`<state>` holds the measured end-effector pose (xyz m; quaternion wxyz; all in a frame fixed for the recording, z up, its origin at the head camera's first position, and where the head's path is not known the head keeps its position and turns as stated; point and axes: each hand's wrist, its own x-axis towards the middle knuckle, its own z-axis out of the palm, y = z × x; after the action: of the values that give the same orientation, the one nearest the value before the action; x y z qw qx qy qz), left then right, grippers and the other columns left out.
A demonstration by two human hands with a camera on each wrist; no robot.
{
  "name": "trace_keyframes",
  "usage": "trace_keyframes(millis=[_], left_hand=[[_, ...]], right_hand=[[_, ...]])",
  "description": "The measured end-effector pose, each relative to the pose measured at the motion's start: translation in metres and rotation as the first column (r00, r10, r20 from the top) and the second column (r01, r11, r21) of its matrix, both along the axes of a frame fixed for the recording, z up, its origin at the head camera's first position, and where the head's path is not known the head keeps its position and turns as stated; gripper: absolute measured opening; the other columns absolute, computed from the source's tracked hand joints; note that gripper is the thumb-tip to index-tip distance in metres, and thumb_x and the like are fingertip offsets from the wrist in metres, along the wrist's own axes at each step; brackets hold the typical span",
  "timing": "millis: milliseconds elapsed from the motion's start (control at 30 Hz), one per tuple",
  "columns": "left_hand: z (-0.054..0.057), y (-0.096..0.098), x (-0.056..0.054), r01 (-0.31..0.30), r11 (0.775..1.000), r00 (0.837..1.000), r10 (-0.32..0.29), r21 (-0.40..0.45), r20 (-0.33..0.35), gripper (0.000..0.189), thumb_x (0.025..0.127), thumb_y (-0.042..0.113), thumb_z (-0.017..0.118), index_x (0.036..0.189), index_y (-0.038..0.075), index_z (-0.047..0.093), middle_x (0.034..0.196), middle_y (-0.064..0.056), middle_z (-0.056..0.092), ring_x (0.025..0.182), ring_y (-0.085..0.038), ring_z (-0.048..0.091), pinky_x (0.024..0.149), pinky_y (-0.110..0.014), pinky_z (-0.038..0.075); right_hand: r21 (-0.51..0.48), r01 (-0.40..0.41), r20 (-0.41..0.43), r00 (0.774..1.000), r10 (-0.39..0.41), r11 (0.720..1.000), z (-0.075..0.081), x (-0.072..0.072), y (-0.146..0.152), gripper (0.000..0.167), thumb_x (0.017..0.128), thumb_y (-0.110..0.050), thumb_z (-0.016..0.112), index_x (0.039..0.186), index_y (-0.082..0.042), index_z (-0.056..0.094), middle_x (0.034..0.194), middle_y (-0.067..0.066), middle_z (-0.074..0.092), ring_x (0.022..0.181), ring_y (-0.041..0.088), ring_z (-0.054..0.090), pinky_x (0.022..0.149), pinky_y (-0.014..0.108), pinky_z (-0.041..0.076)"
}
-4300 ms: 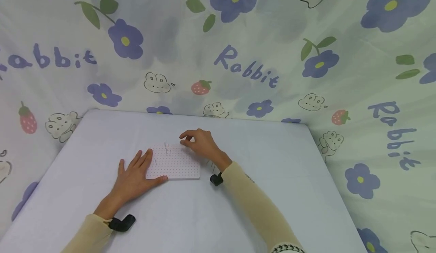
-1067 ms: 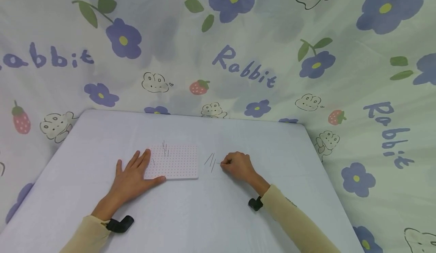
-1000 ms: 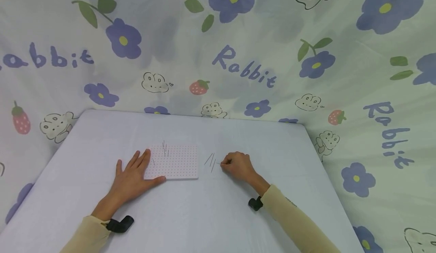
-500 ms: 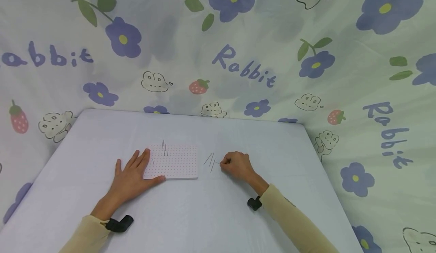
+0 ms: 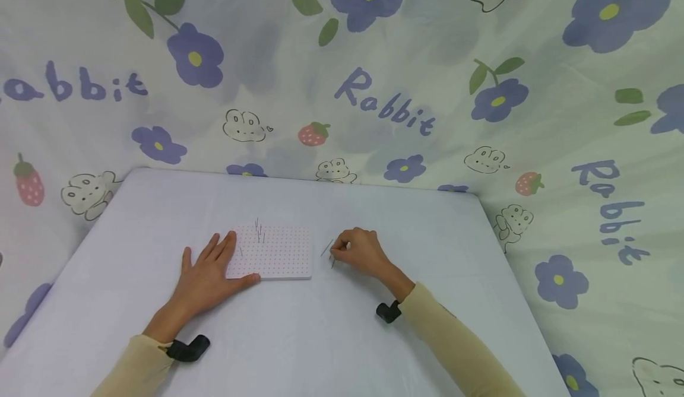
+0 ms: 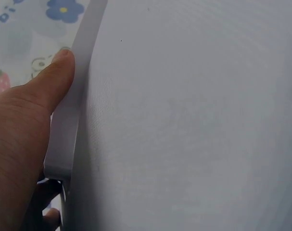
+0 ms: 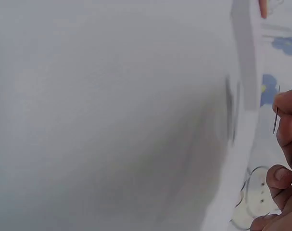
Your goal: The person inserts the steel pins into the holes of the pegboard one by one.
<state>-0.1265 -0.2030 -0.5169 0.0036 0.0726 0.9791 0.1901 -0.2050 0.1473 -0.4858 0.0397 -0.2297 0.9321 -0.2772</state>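
Note:
A white board (image 5: 283, 254) with a grid of small dots lies on the table. Several thin needles (image 5: 260, 231) stand upright near its far left part, and another needle (image 5: 240, 251) stands by its left side. My left hand (image 5: 205, 278) rests against the board's left side, fingers straight, thumb along the front edge. My right hand (image 5: 360, 252) is just right of the board, pinching a needle (image 7: 276, 118) between thumb and index finger, as the right wrist view shows. Under and beside that hand lie loose needles (image 5: 327, 247), partly hidden by its fingers.
The table (image 5: 299, 337) has a white cover. Behind and beside it hangs a patterned cloth (image 5: 288, 76) with flowers and rabbits. In the right wrist view the board's edge (image 7: 247, 57) stands close to the right hand's fingers.
My right hand, over the board at first, went right to the loose needles and pinched one. In the last half second it moved slightly left, toward the board. The left hand stayed in place.

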Motion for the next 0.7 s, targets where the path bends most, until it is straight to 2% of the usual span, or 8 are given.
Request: trace_keyframes(millis=[267,533,700], left_hand=[[-0.002,0.000,-0.001,-0.003,1.000,1.000,0.003,-0.006,-0.006,0.123,0.078,0.084,0.056,0.160,0.001,0.016,0.163,-0.023,0.025,0.152,-0.044,0.015,0.110,-0.076,-0.009],[-0.001,0.000,-0.002,-0.002,1.000,1.000,0.002,-0.006,0.001,0.123,0.078,0.084,0.056,0.160,0.001,0.016,0.163,-0.024,0.024,0.152,-0.045,0.015,0.110,-0.077,-0.008],[0.000,-0.001,-0.001,0.003,1.000,1.000,-0.003,-0.009,0.001,0.123,0.079,0.084,0.056,0.160,0.001,0.016,0.162,-0.024,0.025,0.151,-0.045,0.015,0.110,-0.077,-0.008]], right_hand=[[-0.122,-0.070,0.038,0.996,0.076,0.990,0.020,0.003,-0.040,0.007,0.093,-0.029,0.073,0.090,-0.026,0.078,0.081,-0.021,0.067,0.082,0.010,0.056,0.070,0.026,0.044],[-0.159,-0.147,0.044,0.987,0.156,0.976,0.028,0.003,-0.073,0.007,0.094,-0.030,0.072,0.092,-0.026,0.076,0.082,-0.022,0.066,0.080,0.005,0.053,0.073,0.023,0.043],[-0.165,-0.158,0.032,0.986,0.165,0.974,0.028,-0.001,-0.083,0.007,0.095,-0.032,0.071,0.092,-0.027,0.075,0.082,-0.024,0.065,0.081,0.005,0.055,0.075,0.022,0.044]])
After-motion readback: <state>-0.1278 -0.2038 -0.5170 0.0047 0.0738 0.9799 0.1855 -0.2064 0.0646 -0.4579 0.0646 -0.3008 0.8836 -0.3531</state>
